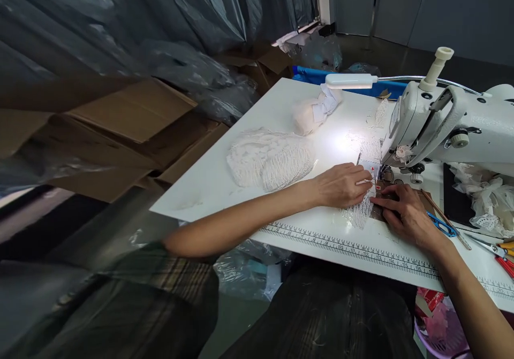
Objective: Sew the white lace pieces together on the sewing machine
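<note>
My left hand (pixel 341 185) lies on the white table (pixel 281 107), its fingers pinched on a strip of white lace (pixel 359 212) just in front of the sewing machine's needle. My right hand (pixel 401 212) presses down flat on the same lace strip and a brown piece beneath it, fingers pointing left toward the presser foot (pixel 387 174). The white sewing machine (pixel 450 123) stands at the right, lit by a small lamp (pixel 349 81).
A pile of white lace pieces (pixel 269 158) lies left of my hands, a wrapped bundle (pixel 311 113) behind it. Blue-handled snips (pixel 441 224) and scissors (pixel 500 252) lie at the right. A ruler (pixel 353 249) runs along the table's front edge. Cardboard boxes (pixel 128 129) stand on the left.
</note>
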Action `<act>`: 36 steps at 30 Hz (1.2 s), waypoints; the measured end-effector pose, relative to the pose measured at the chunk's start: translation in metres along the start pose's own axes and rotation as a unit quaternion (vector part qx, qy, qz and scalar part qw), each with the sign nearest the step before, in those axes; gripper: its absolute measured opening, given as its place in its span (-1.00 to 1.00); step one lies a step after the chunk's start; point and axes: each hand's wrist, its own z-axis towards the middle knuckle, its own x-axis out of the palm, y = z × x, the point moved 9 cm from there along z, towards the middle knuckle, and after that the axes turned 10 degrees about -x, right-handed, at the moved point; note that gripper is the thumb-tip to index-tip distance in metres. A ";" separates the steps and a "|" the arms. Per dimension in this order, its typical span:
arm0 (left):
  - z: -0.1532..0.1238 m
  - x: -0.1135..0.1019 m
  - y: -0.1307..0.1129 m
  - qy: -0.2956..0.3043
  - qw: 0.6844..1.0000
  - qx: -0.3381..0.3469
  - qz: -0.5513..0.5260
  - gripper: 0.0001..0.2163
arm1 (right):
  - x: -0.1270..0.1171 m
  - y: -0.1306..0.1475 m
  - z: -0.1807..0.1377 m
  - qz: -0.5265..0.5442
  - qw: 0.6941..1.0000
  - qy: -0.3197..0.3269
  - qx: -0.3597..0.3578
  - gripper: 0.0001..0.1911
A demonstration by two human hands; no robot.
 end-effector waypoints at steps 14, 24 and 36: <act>0.010 0.030 0.002 0.074 0.993 0.043 0.085 -0.69 | -0.004 0.000 0.001 -0.023 0.998 -0.062 -0.015 -0.60; 0.014 0.033 0.017 0.097 0.994 -0.034 -0.031 -0.66 | -0.002 -0.006 0.002 -0.002 0.999 -0.045 0.027 -0.62; 0.012 0.033 0.015 0.056 0.996 -0.050 -0.038 -0.65 | -0.010 0.000 0.006 -0.015 0.998 -0.055 0.005 -0.64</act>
